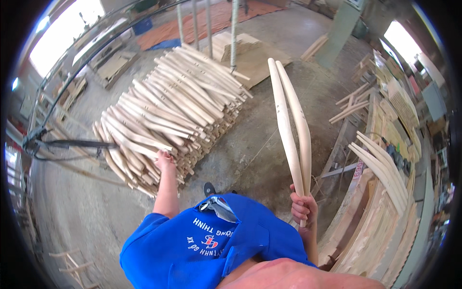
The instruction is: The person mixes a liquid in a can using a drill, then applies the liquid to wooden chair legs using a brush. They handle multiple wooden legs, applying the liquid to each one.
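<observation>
Your right hand [304, 208] has its fingers [299, 210] wrapped around the near ends of two sticks [285, 123], right of the big pile [168, 103]. Your left hand [165, 160] is at the pile's near side, but I cannot tell if its fingers grip. More sticks [385, 173] lie on the right.

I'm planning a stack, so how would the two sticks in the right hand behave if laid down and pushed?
The two sticks look stiff, standing up from the right hand without sagging. Their rounded sides might let them roll a little, but their bent shape would probably stop them short.
</observation>
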Demonstrator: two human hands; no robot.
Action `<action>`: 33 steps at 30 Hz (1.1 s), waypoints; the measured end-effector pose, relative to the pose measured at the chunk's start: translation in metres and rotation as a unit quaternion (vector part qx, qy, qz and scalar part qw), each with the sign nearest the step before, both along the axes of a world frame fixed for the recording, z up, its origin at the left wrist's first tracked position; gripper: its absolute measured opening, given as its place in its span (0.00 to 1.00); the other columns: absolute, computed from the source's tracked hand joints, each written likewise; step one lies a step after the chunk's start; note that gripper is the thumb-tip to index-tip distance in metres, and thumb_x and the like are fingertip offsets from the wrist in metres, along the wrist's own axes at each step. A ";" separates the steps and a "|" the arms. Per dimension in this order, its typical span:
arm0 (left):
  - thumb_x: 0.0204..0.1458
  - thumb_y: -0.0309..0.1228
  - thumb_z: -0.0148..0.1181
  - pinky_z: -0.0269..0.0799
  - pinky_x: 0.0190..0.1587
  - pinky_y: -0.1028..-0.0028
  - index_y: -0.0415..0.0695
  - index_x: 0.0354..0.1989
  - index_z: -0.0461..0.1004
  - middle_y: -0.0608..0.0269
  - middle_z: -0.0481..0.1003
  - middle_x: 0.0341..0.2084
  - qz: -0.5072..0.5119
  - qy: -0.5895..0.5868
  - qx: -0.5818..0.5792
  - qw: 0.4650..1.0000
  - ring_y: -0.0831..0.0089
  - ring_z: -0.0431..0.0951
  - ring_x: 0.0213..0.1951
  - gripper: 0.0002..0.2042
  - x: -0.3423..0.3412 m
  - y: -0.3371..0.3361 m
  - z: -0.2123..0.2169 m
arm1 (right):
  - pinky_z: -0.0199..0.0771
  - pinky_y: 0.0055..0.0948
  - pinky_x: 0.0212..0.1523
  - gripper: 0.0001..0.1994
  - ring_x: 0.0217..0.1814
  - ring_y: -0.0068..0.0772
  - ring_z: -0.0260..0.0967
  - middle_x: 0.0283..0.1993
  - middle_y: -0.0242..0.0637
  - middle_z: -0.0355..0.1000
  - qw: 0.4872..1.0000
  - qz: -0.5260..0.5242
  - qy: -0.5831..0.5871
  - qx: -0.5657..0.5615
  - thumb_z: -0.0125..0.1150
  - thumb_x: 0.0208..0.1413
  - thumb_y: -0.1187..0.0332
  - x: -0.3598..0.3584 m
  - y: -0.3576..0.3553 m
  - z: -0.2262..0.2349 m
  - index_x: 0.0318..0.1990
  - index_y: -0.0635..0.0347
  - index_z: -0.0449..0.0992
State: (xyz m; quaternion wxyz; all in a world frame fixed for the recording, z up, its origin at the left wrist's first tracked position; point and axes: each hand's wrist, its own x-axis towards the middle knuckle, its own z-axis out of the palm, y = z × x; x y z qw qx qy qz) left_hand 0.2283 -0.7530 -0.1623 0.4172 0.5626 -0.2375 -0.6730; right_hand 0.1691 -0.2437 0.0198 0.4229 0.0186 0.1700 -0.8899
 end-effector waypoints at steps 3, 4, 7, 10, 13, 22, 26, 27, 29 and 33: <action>0.49 0.42 0.59 0.71 0.40 0.61 0.44 0.43 0.67 0.62 0.71 0.33 -0.040 0.222 0.061 0.972 0.65 0.72 0.35 0.18 0.002 -0.025 0.028 | 0.55 0.14 0.07 0.23 0.12 0.12 0.49 0.27 0.35 0.57 0.996 -0.058 -0.016 -0.068 0.44 0.55 0.76 0.016 0.023 -0.008 0.58 0.75 0.51; 0.49 0.44 0.59 0.70 0.39 0.59 0.49 0.44 0.67 0.66 0.70 0.33 -0.056 0.147 0.052 0.986 0.69 0.70 0.33 0.18 0.004 -0.023 0.029 | 0.55 0.14 0.07 0.23 0.12 0.12 0.49 0.27 0.35 0.57 0.994 -0.074 -0.018 -0.082 0.44 0.55 0.76 0.018 0.027 -0.006 0.58 0.76 0.51; 0.49 0.41 0.61 0.71 0.28 0.68 0.49 0.39 0.67 0.69 0.67 0.23 -0.049 -0.014 -0.004 0.999 0.72 0.62 0.20 0.14 -0.004 -0.021 0.030 | 0.57 0.15 0.08 0.23 0.13 0.13 0.50 0.27 0.36 0.56 0.988 -0.114 -0.004 -0.105 0.42 0.56 0.76 0.022 0.038 -0.003 0.59 0.77 0.49; 0.49 0.39 0.61 0.73 0.27 0.69 0.44 0.29 0.66 0.65 0.67 0.21 -0.098 0.186 0.077 0.975 0.70 0.69 0.24 0.13 -0.014 -0.026 0.032 | 0.56 0.16 0.09 0.23 0.14 0.14 0.51 0.28 0.36 0.56 0.979 -0.176 0.008 -0.099 0.41 0.56 0.77 0.029 0.050 0.003 0.58 0.78 0.49; 0.49 0.41 0.61 0.75 0.40 0.62 0.44 0.30 0.69 0.61 0.72 0.27 -0.088 0.272 0.064 0.956 0.64 0.73 0.30 0.14 -0.019 -0.043 0.039 | 0.56 0.16 0.09 0.23 0.14 0.14 0.51 0.28 0.36 0.56 0.971 -0.213 0.012 -0.103 0.40 0.56 0.78 0.030 0.060 0.014 0.58 0.79 0.48; 0.49 0.22 0.50 0.71 0.36 0.73 0.39 0.31 0.64 0.61 0.70 0.24 -0.064 0.738 -0.021 0.671 0.70 0.70 0.25 0.03 -0.034 -0.075 0.076 | 0.61 0.19 0.12 0.24 0.19 0.21 0.57 0.32 0.41 0.55 0.941 -0.258 0.110 -0.191 0.38 0.60 0.77 0.035 0.095 0.035 0.60 0.79 0.41; 0.52 0.23 0.46 0.60 0.24 0.76 0.44 0.25 0.58 0.69 0.58 0.17 -0.116 0.747 0.065 0.652 0.78 0.59 0.21 0.06 0.000 -0.058 0.095 | 0.60 0.18 0.12 0.24 0.19 0.21 0.56 0.33 0.41 0.55 0.925 -0.290 0.151 -0.195 0.36 0.60 0.77 0.034 0.118 0.041 0.61 0.79 0.40; 0.54 0.24 0.46 0.59 0.23 0.77 0.42 0.27 0.60 0.69 0.58 0.17 -0.109 0.711 0.076 0.691 0.78 0.59 0.20 0.05 0.011 -0.044 0.093 | 0.60 0.18 0.12 0.24 0.19 0.21 0.56 0.33 0.41 0.55 0.919 -0.302 0.157 -0.198 0.36 0.60 0.77 0.032 0.120 0.046 0.61 0.79 0.40; 0.57 0.25 0.44 0.59 0.23 0.77 0.36 0.37 0.63 0.69 0.57 0.18 -0.170 0.668 0.116 0.715 0.79 0.58 0.20 0.05 0.037 -0.008 0.095 | 0.59 0.18 0.12 0.24 0.18 0.21 0.55 0.33 0.41 0.55 0.907 -0.323 0.165 -0.215 0.36 0.61 0.77 0.023 0.132 0.047 0.61 0.80 0.40; 0.57 0.26 0.44 0.60 0.23 0.79 0.29 0.53 0.58 0.69 0.58 0.21 -0.273 0.583 0.213 0.735 0.80 0.59 0.20 0.17 0.096 0.062 0.114 | 0.58 0.17 0.12 0.22 0.18 0.18 0.54 0.34 0.40 0.55 0.880 -0.373 0.230 -0.184 0.35 0.61 0.76 -0.001 0.157 0.048 0.59 0.82 0.44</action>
